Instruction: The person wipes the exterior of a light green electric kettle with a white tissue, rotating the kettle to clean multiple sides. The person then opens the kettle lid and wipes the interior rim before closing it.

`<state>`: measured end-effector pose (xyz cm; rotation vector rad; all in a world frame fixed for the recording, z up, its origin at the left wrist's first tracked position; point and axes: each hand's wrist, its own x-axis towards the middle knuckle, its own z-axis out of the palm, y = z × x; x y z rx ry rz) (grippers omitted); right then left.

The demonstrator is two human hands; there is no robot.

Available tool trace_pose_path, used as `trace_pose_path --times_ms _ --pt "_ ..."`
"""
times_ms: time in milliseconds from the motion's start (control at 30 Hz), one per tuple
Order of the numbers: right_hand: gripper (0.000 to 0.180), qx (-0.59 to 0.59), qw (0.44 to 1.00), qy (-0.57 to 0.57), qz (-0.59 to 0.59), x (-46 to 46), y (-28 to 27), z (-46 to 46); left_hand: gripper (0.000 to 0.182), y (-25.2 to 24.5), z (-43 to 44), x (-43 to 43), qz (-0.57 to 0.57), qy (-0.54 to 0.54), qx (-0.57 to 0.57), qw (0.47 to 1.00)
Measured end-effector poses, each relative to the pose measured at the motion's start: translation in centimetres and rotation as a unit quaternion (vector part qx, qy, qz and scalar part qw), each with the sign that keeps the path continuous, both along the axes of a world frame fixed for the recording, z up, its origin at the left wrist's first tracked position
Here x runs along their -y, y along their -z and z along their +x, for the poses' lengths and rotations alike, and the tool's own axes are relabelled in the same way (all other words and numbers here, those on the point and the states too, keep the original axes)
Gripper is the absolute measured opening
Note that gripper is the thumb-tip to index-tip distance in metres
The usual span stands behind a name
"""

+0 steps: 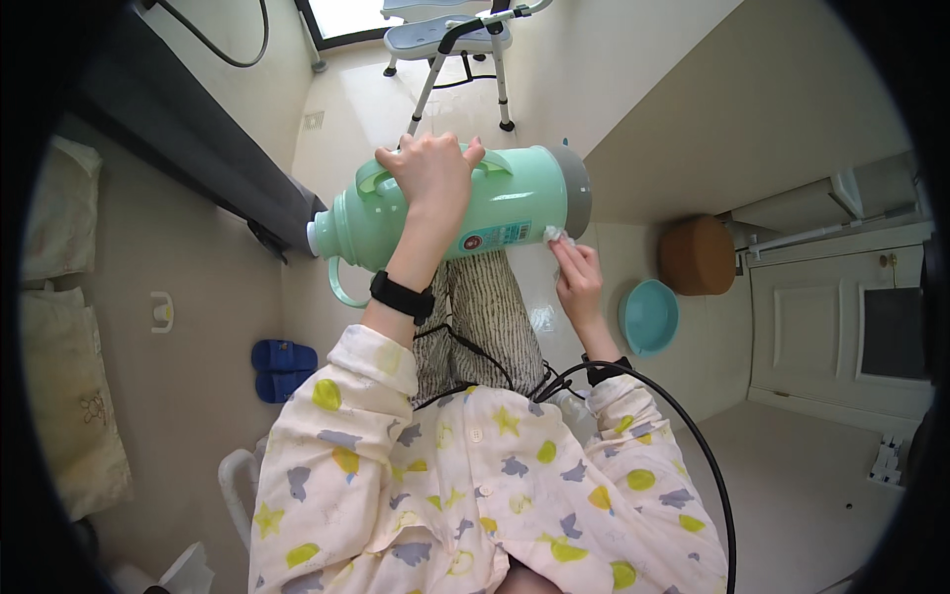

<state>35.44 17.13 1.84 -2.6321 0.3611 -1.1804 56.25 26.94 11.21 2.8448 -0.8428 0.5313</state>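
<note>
A mint-green thermos flask [519, 185] with a grey base lies on its side in the air above my lap, its pale stopper end pointing left. My left hand [438, 172] grips the long handle [496, 162] along its upper side. A smaller loop handle [347, 286] hangs below the neck. Between the fingertips of my right hand [579, 278] is a crumpled white tissue [557, 236], pressed to the flask's body near the base. Just left of the tissue sits a blue label [496, 236] bearing writing and a barcode.
Ahead stands a shower chair [427, 37] with white legs. On the floor to the right are a turquoise basin [649, 318] and a brown stool [696, 256]. Blue slippers [284, 371] appear on the left. A black cable [698, 427] loops beside my right arm.
</note>
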Motion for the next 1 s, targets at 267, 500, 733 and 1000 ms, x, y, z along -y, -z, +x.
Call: trace_pose_path --times_ms 267,500,733,1000 --pt "0.041 -0.029 0.998 0.053 0.009 2.3 -3.7 6.0 0.040 0.5 0.9 -0.3 -0.016 0.026 -0.023 0.999" --pt "0.044 -0.023 0.996 0.079 0.024 -0.8 2.1 0.2 0.039 0.2 0.7 0.7 -0.011 0.023 -0.036 0.999" --pt "0.037 0.030 0.996 0.087 -0.012 1.4 -2.9 3.1 0.042 0.9 1.1 0.2 -0.015 0.010 -0.026 0.999" --pt "0.041 0.019 0.991 0.127 -0.022 0.2 0.6 2.9 0.043 0.4 0.4 0.5 -0.009 0.043 -0.030 0.999"
